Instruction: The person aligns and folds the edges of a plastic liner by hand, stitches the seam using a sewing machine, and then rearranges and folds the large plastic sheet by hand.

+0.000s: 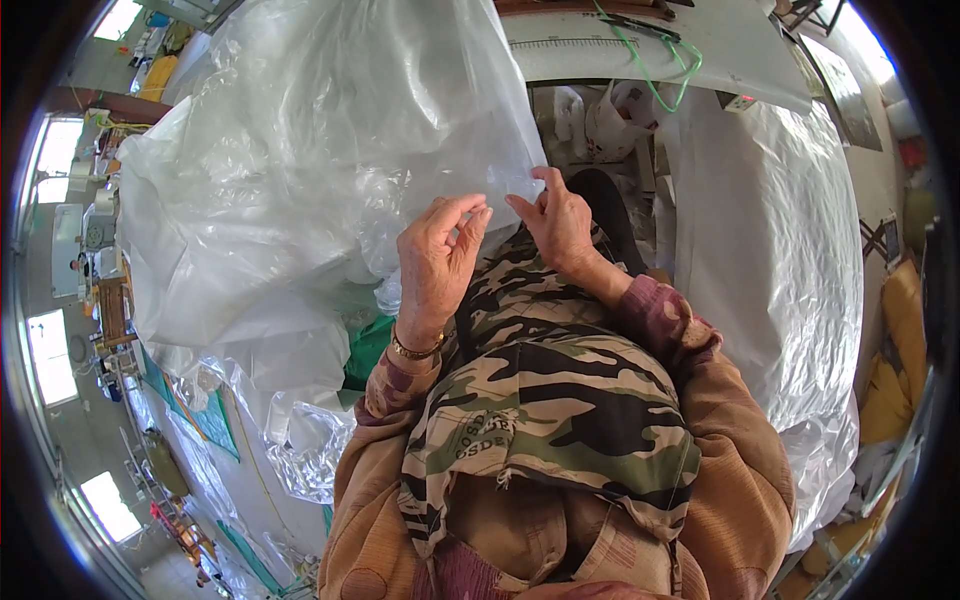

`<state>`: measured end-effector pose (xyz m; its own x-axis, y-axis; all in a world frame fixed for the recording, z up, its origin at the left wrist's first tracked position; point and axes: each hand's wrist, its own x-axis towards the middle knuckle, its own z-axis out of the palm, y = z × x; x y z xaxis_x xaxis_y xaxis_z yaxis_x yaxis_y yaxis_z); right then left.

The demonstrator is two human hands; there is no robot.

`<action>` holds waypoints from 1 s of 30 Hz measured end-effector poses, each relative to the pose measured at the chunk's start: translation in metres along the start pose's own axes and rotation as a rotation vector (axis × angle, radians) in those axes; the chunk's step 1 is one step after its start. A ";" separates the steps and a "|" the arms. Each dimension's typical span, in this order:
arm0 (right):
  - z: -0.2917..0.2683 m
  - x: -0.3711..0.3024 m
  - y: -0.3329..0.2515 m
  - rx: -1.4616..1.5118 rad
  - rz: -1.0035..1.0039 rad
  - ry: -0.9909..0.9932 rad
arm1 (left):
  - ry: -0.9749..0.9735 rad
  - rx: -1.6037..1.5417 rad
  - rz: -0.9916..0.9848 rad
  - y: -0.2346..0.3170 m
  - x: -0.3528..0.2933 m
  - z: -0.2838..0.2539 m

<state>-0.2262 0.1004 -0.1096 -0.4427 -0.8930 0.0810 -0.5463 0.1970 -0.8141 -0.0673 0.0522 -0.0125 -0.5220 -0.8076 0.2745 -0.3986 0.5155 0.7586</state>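
Note:
My left hand (438, 250) is raised in front of my lap, thumb and fingertips brought close together. Whether thin film lies between them I cannot make out. Beside it, my right hand (560, 225) has its thumb and forefinger apart in a curved shape, with no object visible between them. Its forefinger is at the right edge of a large translucent plastic sheet (300, 190), which drapes widely ahead and to the left. The other fingers of the right hand are curled. A camouflage apron (560, 400) covers my lap below both hands.
A wrapped, silvery plastic-covered stack (770, 270) stands to the right. Ahead is a white worktop (720, 60) with a ruler strip and a green cord (675, 85). White bags (612, 125) sit beneath it. Green material (370, 352) shows under the sheet at left.

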 end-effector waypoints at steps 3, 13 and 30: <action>0.003 0.004 0.008 -0.099 -0.053 0.016 | 0.001 -0.002 0.024 -0.004 0.001 0.007; -0.018 -0.017 -0.024 0.313 -0.032 -0.243 | 0.064 -0.098 -0.011 -0.019 0.003 0.026; -0.004 0.010 0.004 -0.017 0.020 0.102 | 0.136 -0.208 -0.135 -0.022 -0.006 0.041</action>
<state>-0.2355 0.0943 -0.1097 -0.5235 -0.8430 0.1238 -0.5482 0.2221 -0.8063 -0.0864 0.0579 -0.0552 -0.3629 -0.9032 0.2294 -0.2864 0.3424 0.8949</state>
